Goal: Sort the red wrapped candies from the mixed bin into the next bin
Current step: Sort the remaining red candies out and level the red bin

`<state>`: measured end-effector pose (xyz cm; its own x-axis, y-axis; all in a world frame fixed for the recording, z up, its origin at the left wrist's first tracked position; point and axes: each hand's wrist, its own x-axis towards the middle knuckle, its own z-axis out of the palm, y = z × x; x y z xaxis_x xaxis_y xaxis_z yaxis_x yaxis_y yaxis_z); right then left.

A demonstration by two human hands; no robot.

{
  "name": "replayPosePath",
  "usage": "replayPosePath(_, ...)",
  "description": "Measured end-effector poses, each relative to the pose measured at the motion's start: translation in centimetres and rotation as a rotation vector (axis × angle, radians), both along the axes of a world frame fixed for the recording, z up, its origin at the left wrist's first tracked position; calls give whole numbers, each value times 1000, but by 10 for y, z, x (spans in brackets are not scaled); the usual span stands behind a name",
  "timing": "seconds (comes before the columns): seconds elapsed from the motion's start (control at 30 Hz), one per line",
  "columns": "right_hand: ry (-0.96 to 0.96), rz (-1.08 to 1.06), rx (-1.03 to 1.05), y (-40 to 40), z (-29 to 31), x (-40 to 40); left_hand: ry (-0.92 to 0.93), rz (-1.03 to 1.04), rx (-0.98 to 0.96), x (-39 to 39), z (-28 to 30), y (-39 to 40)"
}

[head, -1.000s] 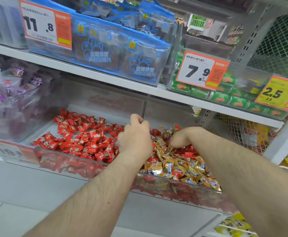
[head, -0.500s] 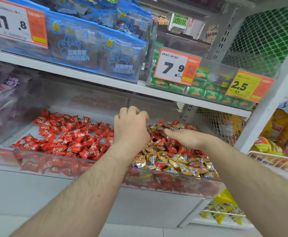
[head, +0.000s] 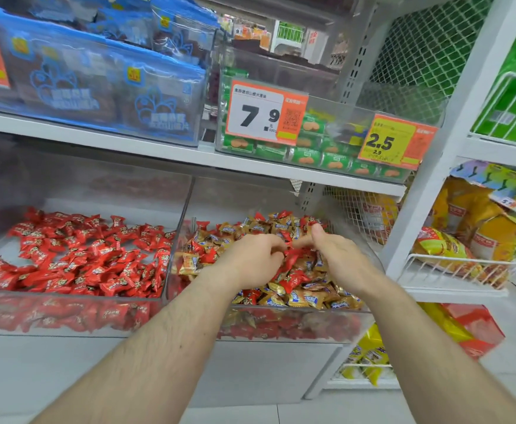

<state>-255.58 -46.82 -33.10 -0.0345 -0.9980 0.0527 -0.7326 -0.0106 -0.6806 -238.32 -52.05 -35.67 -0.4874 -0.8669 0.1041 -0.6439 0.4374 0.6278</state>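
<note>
A white shelf (head: 146, 148) runs across the view and serves as the landmark. On top of it stand blue bags (head: 97, 87) and, further right, a clear box of green packets (head: 318, 154) with orange price tags (head: 264, 113). Directly under the shelf sit two clear bins side by side. The left bin (head: 66, 313) holds only red wrapped candies (head: 91, 258). The mixed bin (head: 281, 325), below the shelf's right part, holds gold candies (head: 305, 298) with red ones among them. Right of the shelf, a white wire basket (head: 452, 270) carries yellow snack bags (head: 440, 246).

Both hands are over the mixed bin, nearly touching. The left hand (head: 250, 261) has its fingers curled onto the pile; whether they grip a candy I cannot tell. The right hand (head: 336, 258) also has curled fingers, thumb raised, and what it holds is hidden.
</note>
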Motion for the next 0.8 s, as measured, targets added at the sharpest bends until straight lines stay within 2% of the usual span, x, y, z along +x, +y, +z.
replayPosePath(0.2,-208,-264,-235,14,-4,-17,-47,-43,55,-10,-1,-4)
replayPosePath(0.33,22,-407,-192,14,-4,-27,-41,-81,36,-8,0,-5)
replayPosePath(0.5,354,-221,-24,-1,-19,-25,-45,-126,81,6,1,-11)
replayPosePath(0.63,371,-269,-18,-10,-28,-25,-25,-105,80,12,0,-11)
replayPosePath(0.8,335,-350,-164,-9,-28,-23,54,-20,76,20,-1,-9)
